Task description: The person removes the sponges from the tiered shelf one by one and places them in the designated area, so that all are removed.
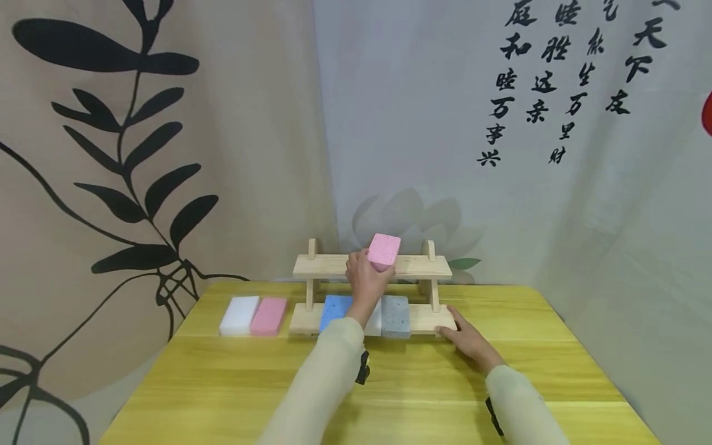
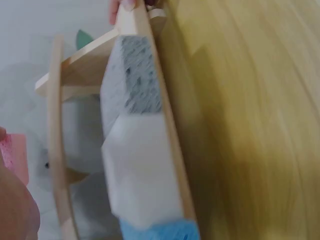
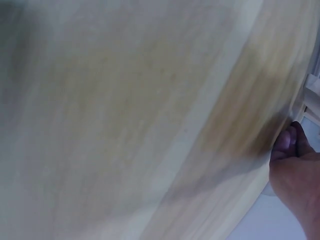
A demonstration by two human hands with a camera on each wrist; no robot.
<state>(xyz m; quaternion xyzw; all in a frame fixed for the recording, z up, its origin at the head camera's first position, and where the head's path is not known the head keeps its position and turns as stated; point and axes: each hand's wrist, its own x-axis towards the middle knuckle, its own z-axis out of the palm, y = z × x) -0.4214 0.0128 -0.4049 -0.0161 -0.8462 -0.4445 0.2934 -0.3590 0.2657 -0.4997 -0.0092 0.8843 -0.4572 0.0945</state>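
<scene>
My left hand (image 1: pixel 367 281) holds a pink sponge block (image 1: pixel 384 250) up at the top tier of a small two-tier wooden rack (image 1: pixel 425 267). Whether the block touches that tier cannot be made out. On the lower tier, a blue sponge (image 1: pixel 334 309), a white sponge (image 2: pixel 142 167) and a grey speckled sponge (image 1: pixel 395 316) stand side by side; my left forearm partly covers the white one in the head view. The right hand (image 1: pixel 470 340) grips the right end of the lower tier, its fingers partly hidden in the right wrist view.
Left of the rack, another white sponge (image 1: pixel 240 315) and a second pink sponge (image 1: pixel 269 316) lie on the yellow wood-grain table (image 1: pixel 423 389). Behind the table hangs a pale backdrop (image 1: pixel 400 123) with printed leaves and writing.
</scene>
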